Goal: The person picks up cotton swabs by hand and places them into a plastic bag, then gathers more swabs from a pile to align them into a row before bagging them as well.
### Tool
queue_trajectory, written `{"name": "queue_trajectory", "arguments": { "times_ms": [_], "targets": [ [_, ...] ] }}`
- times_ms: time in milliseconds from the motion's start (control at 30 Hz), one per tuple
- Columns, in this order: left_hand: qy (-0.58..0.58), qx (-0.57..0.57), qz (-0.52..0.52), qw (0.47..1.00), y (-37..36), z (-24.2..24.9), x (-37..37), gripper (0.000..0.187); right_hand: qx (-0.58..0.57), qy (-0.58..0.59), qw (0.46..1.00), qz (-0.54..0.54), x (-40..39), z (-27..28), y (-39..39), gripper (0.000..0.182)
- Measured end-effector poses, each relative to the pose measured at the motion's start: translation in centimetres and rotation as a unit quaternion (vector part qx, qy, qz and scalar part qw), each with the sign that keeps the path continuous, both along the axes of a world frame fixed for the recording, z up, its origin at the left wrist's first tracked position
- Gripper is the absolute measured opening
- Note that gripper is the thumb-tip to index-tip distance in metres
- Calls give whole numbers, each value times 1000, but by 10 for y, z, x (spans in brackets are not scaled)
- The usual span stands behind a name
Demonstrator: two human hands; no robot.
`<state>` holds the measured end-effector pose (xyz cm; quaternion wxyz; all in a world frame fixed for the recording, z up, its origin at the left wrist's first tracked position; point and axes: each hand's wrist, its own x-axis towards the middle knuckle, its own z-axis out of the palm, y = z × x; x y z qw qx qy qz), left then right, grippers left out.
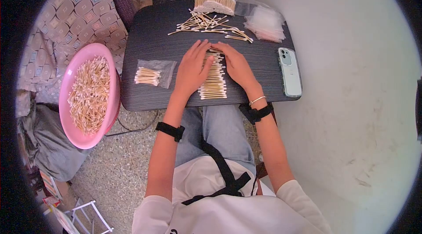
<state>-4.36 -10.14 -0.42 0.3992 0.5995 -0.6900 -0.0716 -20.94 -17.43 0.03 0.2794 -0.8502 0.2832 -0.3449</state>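
Observation:
A row of cotton swabs (213, 85) lies side by side on the dark table (154, 18), running away from me. My left hand (192, 67) rests along the row's left side, its fingers stretched forward and its thumb over the swabs. Along the right side lies my right hand (237, 64), fingers extended and angled in toward the far end. Neither hand is wrapped round anything. Loose swabs (204, 22) are scattered beyond my fingertips. To the left of my left hand is a clear bag (167, 72) with a small bunch of swabs (147, 76).
Bundled swabs (220, 1) stand at the table's far edge, beside stacked clear bags (266, 23). A phone (290, 71) lies at the right edge. A pink tub (66, 102) full of swabs is left of the table. A pale wall (351, 80) is on the right.

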Motion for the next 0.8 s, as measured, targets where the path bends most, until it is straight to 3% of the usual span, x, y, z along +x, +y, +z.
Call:
{"name": "queue_trajectory", "arguments": {
  "times_ms": [100, 200, 300, 500, 800],
  "targets": [
    [-10, 16, -8, 1000, 3, 6, -1, 43, 16, -56, 998, -19, -1, 0, -1, 41],
    [-25, 33, -5, 999, 1, 3, 1, 42, 115, -77, 986, -92, -8, 3, 1, 38],
    [49, -12, -4, 999, 0, 1, 2, 42, 119, -91, 983, -108, -11, 2, 6, 37],
    [230, 48, 22, 972, 0, 1, 3, 41, 117, -93, 987, -67, 0, 3, 13, 38],
    [228, 32, 21, 973, -5, -2, 8, 42, 156, -124, 980, 4, 12, -4, 2, 36]
  ]
}}
